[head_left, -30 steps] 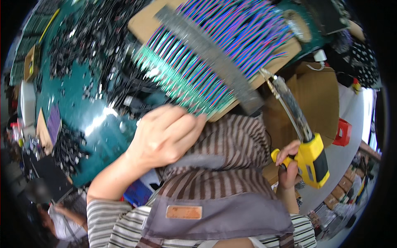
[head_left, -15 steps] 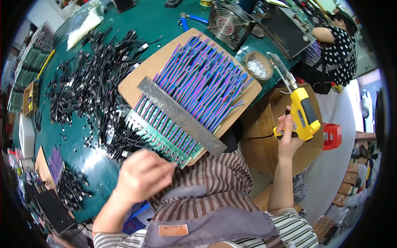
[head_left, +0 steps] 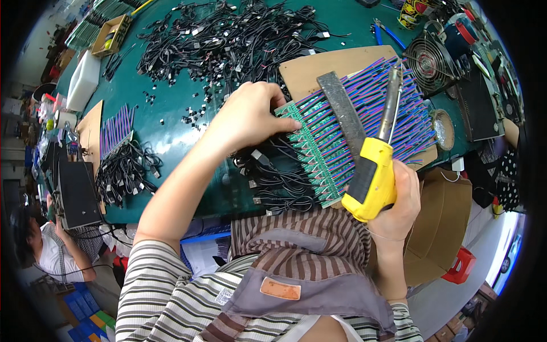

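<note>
My right hand [head_left: 403, 196] is wrapped around a yellow soldering gun [head_left: 373, 179], its long metal tip pointing away over the rows of wires. Below it lies a green circuit board panel [head_left: 310, 151], with multicoloured ribbon wires [head_left: 387, 108] running right from it in rows. Across the wires rests a grey metal bar [head_left: 345, 111]. My left hand [head_left: 250, 117] is at the panel's far left corner, thumb on the board's edge and index finger bent beside it. Its other fingers are hidden. Under panel and wires is a brown board [head_left: 319, 65].
Black cables [head_left: 228, 43] lie heaped across the green table [head_left: 182, 165], with more beside the panel. A fan [head_left: 427, 62], blue-handled pliers [head_left: 387, 35] and a round dish [head_left: 442, 130] stand beyond the wires. A cardboard box [head_left: 439, 228] is at my right. Co-workers sit at both sides.
The view has swung left, so the table's things appear farther right. My left hand has moved to the panel's far corner. My right hand has brought the soldering gun in over the wires.
</note>
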Demonstrator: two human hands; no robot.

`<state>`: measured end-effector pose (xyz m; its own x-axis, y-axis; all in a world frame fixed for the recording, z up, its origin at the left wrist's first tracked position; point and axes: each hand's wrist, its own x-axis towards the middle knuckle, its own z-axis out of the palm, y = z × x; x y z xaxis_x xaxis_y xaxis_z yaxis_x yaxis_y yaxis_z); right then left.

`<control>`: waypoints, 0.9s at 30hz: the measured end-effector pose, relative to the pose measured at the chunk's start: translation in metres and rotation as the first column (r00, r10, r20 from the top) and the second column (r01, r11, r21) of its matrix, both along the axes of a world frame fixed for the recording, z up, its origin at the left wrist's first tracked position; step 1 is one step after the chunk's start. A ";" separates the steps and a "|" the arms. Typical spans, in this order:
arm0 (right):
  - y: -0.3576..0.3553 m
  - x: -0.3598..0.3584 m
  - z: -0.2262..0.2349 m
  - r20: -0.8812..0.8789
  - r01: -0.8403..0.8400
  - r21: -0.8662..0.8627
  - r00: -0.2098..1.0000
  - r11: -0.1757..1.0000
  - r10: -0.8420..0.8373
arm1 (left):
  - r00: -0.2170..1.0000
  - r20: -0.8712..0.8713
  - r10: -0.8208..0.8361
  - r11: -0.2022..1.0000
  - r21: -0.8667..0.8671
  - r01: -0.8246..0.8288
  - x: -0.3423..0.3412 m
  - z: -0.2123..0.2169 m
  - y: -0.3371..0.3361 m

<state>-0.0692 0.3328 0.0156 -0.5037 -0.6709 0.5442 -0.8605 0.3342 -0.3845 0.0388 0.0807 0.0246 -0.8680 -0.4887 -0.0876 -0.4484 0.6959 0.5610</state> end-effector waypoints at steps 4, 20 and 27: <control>0.000 -0.001 -0.005 0.102 -0.018 -0.007 0.995 1.000 0.019 | 0.998 0.037 0.045 0.903 0.425 -0.056 -0.004 0.004 -0.021; 0.027 -0.019 -0.015 0.150 0.007 -0.215 0.988 0.976 0.026 | 0.574 -0.338 0.746 0.564 0.779 -0.275 0.250 0.104 -0.047; 0.022 -0.022 -0.014 0.116 -0.021 -0.201 0.992 0.979 0.045 | 0.372 -0.036 0.928 0.361 -0.168 -0.917 0.353 0.070 -0.095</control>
<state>-0.0908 0.3547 0.0012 -0.5523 -0.5724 0.6061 -0.8138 0.2127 -0.5408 0.3922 -0.0147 0.0948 0.1383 -0.9900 0.0276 -0.8852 -0.1110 0.4517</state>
